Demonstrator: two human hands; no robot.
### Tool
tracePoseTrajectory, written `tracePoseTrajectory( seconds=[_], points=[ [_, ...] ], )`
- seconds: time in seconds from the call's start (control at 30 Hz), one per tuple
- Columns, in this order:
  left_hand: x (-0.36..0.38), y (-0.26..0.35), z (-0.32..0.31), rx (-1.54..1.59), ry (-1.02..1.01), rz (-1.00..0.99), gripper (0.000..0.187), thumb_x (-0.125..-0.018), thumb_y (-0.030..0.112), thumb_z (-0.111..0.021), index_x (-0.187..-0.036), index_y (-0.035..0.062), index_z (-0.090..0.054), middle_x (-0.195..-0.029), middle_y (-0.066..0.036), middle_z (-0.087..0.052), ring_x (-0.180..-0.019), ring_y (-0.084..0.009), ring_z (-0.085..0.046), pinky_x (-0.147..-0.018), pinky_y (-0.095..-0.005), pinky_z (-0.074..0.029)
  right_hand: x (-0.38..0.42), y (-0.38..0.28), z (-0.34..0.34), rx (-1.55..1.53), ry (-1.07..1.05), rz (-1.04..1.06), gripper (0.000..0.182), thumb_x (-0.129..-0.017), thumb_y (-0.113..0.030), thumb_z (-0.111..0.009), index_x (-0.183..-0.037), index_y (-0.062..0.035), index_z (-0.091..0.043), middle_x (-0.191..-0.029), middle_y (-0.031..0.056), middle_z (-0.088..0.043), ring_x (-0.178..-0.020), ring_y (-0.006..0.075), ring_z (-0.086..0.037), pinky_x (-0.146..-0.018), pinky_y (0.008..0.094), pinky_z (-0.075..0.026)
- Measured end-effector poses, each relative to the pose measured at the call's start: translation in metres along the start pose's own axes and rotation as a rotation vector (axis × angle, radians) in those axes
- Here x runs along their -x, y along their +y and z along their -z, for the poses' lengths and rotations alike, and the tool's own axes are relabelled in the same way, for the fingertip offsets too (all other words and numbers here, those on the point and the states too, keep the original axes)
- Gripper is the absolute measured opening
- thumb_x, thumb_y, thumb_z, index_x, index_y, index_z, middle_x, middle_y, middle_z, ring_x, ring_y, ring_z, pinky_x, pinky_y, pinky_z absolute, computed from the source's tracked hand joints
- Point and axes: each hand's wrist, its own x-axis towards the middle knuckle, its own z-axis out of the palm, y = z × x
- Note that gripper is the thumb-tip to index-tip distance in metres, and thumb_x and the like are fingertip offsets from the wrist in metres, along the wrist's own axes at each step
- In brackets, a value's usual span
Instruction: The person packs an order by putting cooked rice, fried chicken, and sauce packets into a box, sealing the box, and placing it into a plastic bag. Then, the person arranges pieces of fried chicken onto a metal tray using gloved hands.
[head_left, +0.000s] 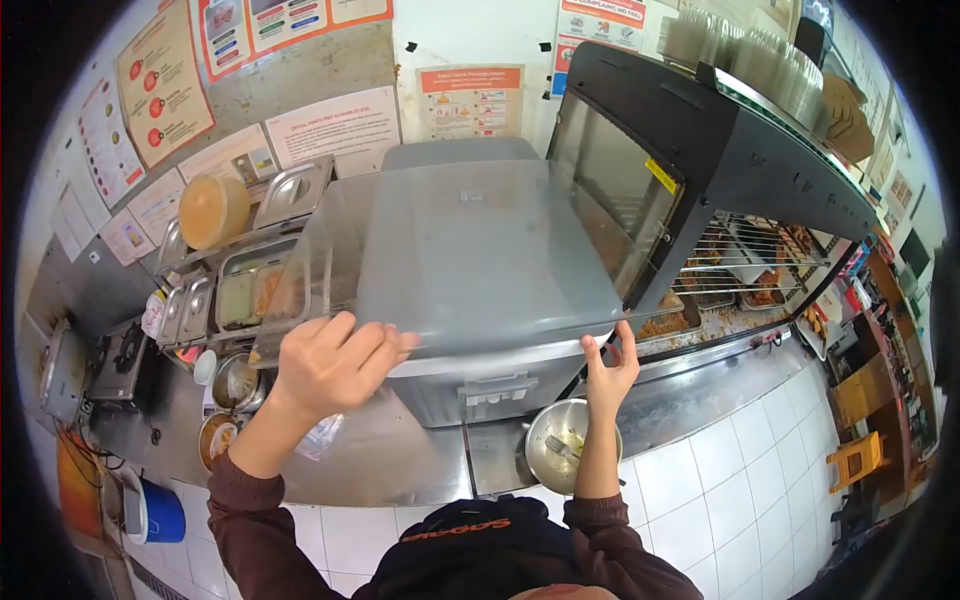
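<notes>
A wide clear plastic sheet [315, 235] lies across the grey lid [480, 250] of a large grey bin [450, 395], overhanging it on both sides. My left hand [335, 365] is closed at the sheet's front edge, left of the lid's front corner; its fingertips are partly hidden. At the lid's front right corner, my right hand [612, 372] pinches the edge between thumb and fingers. Below that hand, a steel bowl [540, 460] holds a fork [562, 447] and some pale food remains.
To the right stands a black heated display cabinet [740, 150] with wire racks and food trays. Steel food pans [225, 290] and a round tub [213, 212] are at the left. Pots [238, 383] sit on the steel counter [400, 460], near a gas stove [125, 360].
</notes>
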Motion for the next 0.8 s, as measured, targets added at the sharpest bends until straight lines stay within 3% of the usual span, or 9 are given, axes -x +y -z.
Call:
tracePoseTrajectory(
  seconds=[0.17,0.27,0.4,0.47,0.5,0.57,0.6,0.7,0.8],
  points=[
    [-0.002,-0.004,-0.003,-0.020,0.042,-0.051,0.020,-0.069,0.019,-0.073,-0.065,0.0080,-0.056,-0.055,0.003,-0.042,-0.046,-0.0099,-0.037,-0.038,-0.0218,-0.025,0.005,0.000,-0.006,0.017,0.044,-0.040,0.056,-0.071,-0.017,-0.074,-0.118,0.0047,-0.051,-0.121,0.0153,-0.051,-0.112,0.0251,-0.048,-0.095,0.0339,-0.035],
    [-0.005,-0.007,-0.004,-0.033,0.079,-0.066,0.019,-0.069,0.017,-0.073,-0.066,0.0074,-0.057,-0.056,0.004,-0.044,-0.046,-0.0095,-0.038,-0.038,-0.0214,-0.025,0.003,-0.006,-0.011,-0.015,0.050,-0.040,0.056,-0.076,-0.015,-0.069,-0.122,0.0074,-0.045,-0.122,0.0161,-0.051,-0.112,0.0237,-0.048,-0.097,0.0360,-0.033],
    [-0.004,-0.010,-0.005,-0.104,0.060,-0.118,0.018,-0.069,0.016,-0.073,-0.066,0.0069,-0.057,-0.057,0.004,-0.046,-0.046,-0.0093,-0.039,-0.038,-0.0211,-0.024,-0.012,-0.042,-0.017,-0.143,0.031,-0.039,0.052,-0.074,-0.012,-0.069,-0.119,0.0056,-0.050,-0.126,0.0195,-0.047,-0.121,0.0279,-0.040,-0.101,0.0350,-0.029],
    [-0.005,-0.012,-0.005,-0.087,0.045,-0.130,0.022,-0.066,0.015,-0.075,-0.075,0.0041,-0.059,-0.061,0.001,-0.051,-0.046,-0.0108,-0.042,-0.038,-0.0214,-0.028,-0.014,-0.054,-0.021,0.250,-0.155,0.261,0.058,-0.072,-0.009,-0.070,-0.123,0.0054,-0.045,-0.130,0.0183,-0.043,-0.124,0.0293,-0.037,-0.102,0.0360,-0.027],
    [-0.005,-0.013,-0.004,-0.090,0.040,-0.131,0.022,-0.066,0.015,-0.075,-0.075,0.0041,-0.059,-0.061,0.001,-0.051,-0.046,-0.0108,-0.042,-0.038,-0.0214,-0.028,-0.013,-0.060,-0.023,0.246,-0.157,0.259,0.058,-0.072,-0.009,-0.070,-0.123,0.0054,-0.045,-0.130,0.0183,-0.043,-0.124,0.0293,-0.037,-0.102,0.0360,-0.027],
    [-0.007,-0.017,-0.004,-0.079,0.046,-0.142,0.022,-0.066,0.015,-0.075,-0.075,0.0040,-0.059,-0.060,0.001,-0.050,-0.046,-0.0106,-0.042,-0.038,-0.0210,-0.028,-0.009,-0.069,-0.027,-0.226,-0.135,0.218,0.074,-0.068,-0.010,-0.074,-0.129,0.0033,-0.036,-0.135,0.0175,-0.037,-0.127,0.0294,-0.031,-0.103,0.0374,-0.026],
    [-0.007,-0.019,-0.003,-0.085,0.040,-0.145,0.022,-0.066,0.015,-0.075,-0.075,0.0040,-0.059,-0.060,0.001,-0.050,-0.046,-0.0106,-0.042,-0.038,-0.0210,-0.028,-0.008,-0.060,-0.021,-0.005,-0.127,0.314,0.089,-0.061,-0.013,-0.080,-0.132,0.0020,-0.027,-0.138,0.0172,-0.031,-0.127,0.0293,-0.031,-0.102,0.0386,-0.026],
    [-0.006,-0.018,-0.005,-0.082,0.005,-0.136,0.022,-0.065,0.015,-0.076,-0.075,0.0037,-0.059,-0.059,0.001,-0.050,-0.046,-0.0102,-0.041,-0.038,-0.0207,-0.028,-0.006,-0.031,-0.013,0.149,-0.108,0.172,0.095,-0.057,-0.018,-0.083,-0.131,0.0038,-0.028,-0.136,0.0184,-0.033,-0.123,0.0299,-0.035,-0.101,0.0378,-0.027],
    [-0.005,-0.018,-0.009,-0.096,0.091,-0.123,0.017,-0.068,0.010,-0.070,-0.063,0.0064,-0.055,-0.056,0.003,-0.043,-0.046,-0.0096,-0.036,-0.039,-0.0211,-0.022,0.000,-0.018,-0.024,0.042,-0.056,0.135,0.099,-0.055,-0.023,-0.084,-0.130,0.0061,-0.027,-0.134,0.0163,-0.035,-0.120,0.0286,-0.038,-0.101,0.0361,-0.028]
  ],
)
